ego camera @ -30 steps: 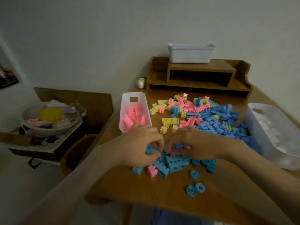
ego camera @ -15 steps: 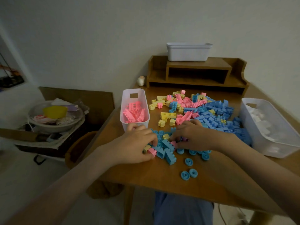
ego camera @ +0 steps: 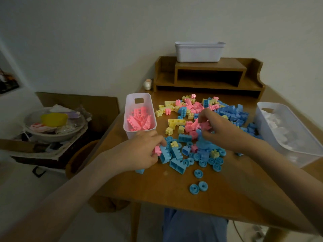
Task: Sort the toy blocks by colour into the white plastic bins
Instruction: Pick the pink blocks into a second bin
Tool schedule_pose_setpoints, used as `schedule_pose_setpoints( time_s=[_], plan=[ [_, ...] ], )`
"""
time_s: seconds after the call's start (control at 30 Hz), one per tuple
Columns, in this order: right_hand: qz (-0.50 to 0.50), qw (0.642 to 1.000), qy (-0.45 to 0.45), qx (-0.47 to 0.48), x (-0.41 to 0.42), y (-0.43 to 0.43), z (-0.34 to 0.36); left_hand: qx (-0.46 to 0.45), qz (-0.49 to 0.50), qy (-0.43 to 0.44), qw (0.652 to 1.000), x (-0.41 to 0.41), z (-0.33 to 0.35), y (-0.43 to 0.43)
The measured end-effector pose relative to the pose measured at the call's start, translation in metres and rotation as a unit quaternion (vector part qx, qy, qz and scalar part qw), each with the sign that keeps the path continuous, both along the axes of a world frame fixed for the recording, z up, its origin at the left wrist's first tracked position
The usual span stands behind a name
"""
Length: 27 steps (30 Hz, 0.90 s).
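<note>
Pink, yellow and blue toy blocks (ego camera: 225,112) lie heaped across the wooden table (ego camera: 157,186). A white bin (ego camera: 139,100) at the left holds pink blocks. A second white bin (ego camera: 272,130) at the right holds white pieces. My left hand (ego camera: 139,152) sits in front of the left bin and pinches a pink block (ego camera: 157,150) at the near edge of the heap. My right hand (ego camera: 222,128) is over the middle of the heap, fingers curled round a pink block (ego camera: 204,125).
A third white bin (ego camera: 199,52) stands on a wooden shelf unit (ego camera: 209,75) at the back. Loose blue wheels (ego camera: 198,187) lie near the front edge. A small pale ornament (ego camera: 147,84) sits by the shelf. A cluttered box with a bowl (ego camera: 52,126) stands left of the table.
My right hand has lifted from the near blue pile and moved back over the heap, now gripping a pink block. My left hand stays low, holding a pink block.
</note>
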State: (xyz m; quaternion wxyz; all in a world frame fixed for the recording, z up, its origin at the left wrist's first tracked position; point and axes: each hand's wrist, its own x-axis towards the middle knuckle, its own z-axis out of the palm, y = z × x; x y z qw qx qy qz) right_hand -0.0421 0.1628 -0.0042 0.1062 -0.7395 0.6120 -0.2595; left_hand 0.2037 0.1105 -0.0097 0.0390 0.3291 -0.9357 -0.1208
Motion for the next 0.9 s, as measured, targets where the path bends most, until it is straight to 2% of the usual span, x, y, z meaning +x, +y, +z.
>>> schedule_pose_setpoints(
  time_s=[0.13, 0.3, 0.47, 0.6, 0.67, 0.8, 0.9],
  plan=[
    [-0.003, 0.999, 0.047, 0.012, -0.006, 0.0, -0.005, 0.009, 0.004, 0.028, 1.0, -0.005, 0.0, -0.001],
    [0.062, 0.99, 0.121, 0.026, -0.002, 0.003, -0.009, 0.006, 0.018, 0.054, 0.998, -0.017, -0.004, 0.002],
    [0.024, 0.942, 0.333, 0.045, 0.008, -0.004, -0.012, -0.012, 0.02, 0.067, 0.997, -0.027, -0.003, -0.001],
    [0.027, 0.913, 0.401, 0.065, 0.015, -0.01, -0.007, -0.005, 0.023, 0.067, 0.997, -0.032, 0.001, -0.001],
    [0.035, 0.92, 0.382, 0.076, 0.017, -0.012, -0.004, 0.007, 0.013, 0.058, 0.998, -0.031, 0.004, -0.002],
    [0.022, 0.978, 0.167, 0.121, 0.005, -0.016, 0.005, 0.02, 0.007, 0.043, 0.999, -0.031, 0.006, -0.005],
    [-0.03, 0.992, 0.097, 0.08, -0.015, -0.024, 0.007, 0.009, 0.013, 0.052, 0.999, -0.034, 0.008, -0.006]
  ],
)
